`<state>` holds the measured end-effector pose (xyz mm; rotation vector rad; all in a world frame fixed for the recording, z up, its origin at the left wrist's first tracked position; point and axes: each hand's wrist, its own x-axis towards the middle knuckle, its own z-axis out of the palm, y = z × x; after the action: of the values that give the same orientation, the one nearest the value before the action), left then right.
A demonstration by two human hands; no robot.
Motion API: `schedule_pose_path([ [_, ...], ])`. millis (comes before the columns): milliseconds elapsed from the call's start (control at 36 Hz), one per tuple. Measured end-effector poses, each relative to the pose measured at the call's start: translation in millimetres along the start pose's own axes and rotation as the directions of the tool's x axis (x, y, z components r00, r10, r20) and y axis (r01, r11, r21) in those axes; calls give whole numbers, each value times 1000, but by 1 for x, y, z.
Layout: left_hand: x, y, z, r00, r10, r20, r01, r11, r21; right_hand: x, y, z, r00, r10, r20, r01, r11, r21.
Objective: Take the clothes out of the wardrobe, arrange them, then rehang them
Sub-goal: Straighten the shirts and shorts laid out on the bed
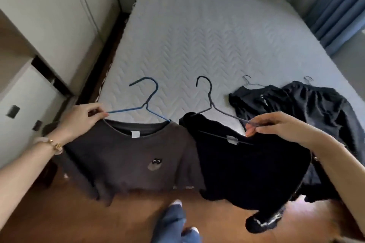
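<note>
My left hand pinches the left arm of a blue hanger that carries a grey-brown T-shirt with a small owl patch. My right hand grips the right arm of a dark hanger with a black top on it. Both garments hang over the near edge of the bed, their hooks pointing away from me. Two more black garments on thin wire hangers lie on the mattress at the right.
White wardrobe doors stand along the left, with a narrow dark gap beside the bed. Blue curtains hang at the far right. Wooden floor lies below, and my jeans leg and foot show at the bottom.
</note>
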<state>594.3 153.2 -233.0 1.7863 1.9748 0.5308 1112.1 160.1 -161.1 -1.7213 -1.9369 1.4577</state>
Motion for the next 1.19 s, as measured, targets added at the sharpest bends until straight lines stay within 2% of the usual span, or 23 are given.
schedule_pose_path([
  [83, 30, -13, 3, 997, -71, -21, 72, 996, 59, 60, -2, -12, 999, -11, 33, 14, 997, -77],
  [222, 107, -43, 16, 990, -139, -17, 140, 982, 130, 158, 0, -27, 999, 38, 28, -35, 994, -102],
  [333, 177, -78, 34, 983, -183, -2, 182, 977, 116, 242, 9, -50, 998, 65, 4, -62, 969, -239],
  [417, 229, -79, 49, 978, -208, -34, 211, 967, 145, 306, 26, -67, 990, 51, -131, -87, 955, -285],
  [472, 263, -72, 62, 968, -229, -104, 243, 957, 155, 343, 38, -74, 952, 61, -299, -153, 944, -293],
  [528, 293, -66, 78, 959, -245, -141, 262, 959, 110, 370, 45, -77, 914, 81, -398, -236, 903, -358],
  [583, 314, -57, 96, 965, -250, -85, 259, 959, 113, 387, 47, -72, 919, 102, -382, -267, 872, -409],
  [667, 327, -39, 127, 976, -214, 40, 209, 973, 98, 393, 46, -51, 950, 144, -277, -245, 892, -380],
  [722, 323, -24, 147, 972, -208, 110, 208, 978, 12, 389, 51, -35, 953, 175, -246, -254, 906, -338],
  [778, 309, -14, 167, 952, -246, 183, 266, 960, -88, 379, 63, -21, 943, 229, -243, -295, 912, -285],
  [917, 248, -7, 214, 901, -284, 329, 351, 922, -166, 330, 121, 15, 896, 404, -188, -432, 890, -145],
  [1111, 127, 4, 293, 783, -363, 504, 499, 851, -162, 257, 185, 70, 794, 595, -121, -579, 802, 147],
  [1194, 66, 13, 327, 681, -393, 618, 556, 827, -87, 224, 211, 92, 758, 644, -99, -625, 762, 172],
])
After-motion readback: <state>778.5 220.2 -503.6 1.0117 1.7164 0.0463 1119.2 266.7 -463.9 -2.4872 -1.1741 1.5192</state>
